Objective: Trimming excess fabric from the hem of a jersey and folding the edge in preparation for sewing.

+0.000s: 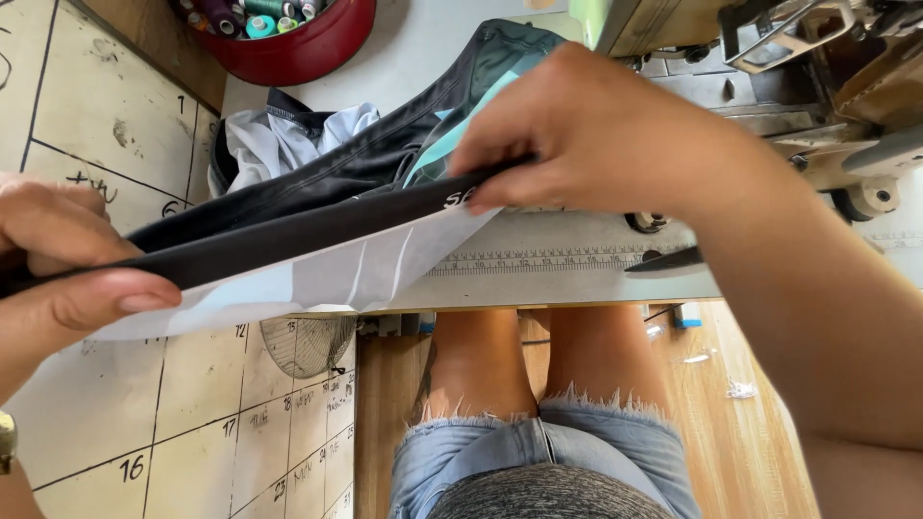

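A black band of fabric with a pale grey-white panel below it is stretched taut between my hands. My left hand pinches the band's left end at the frame's left edge. My right hand pinches its right end above the sewing table, fingers closed on the black edge. Behind the band the rest of the garment, dark with teal parts, lies bunched on the table.
A sewing machine stands at the upper right. Scissors lie on the table by a printed ruler strip. A red bowl of thread spools sits at the back. A gridded numbered board lies left. My knees are below.
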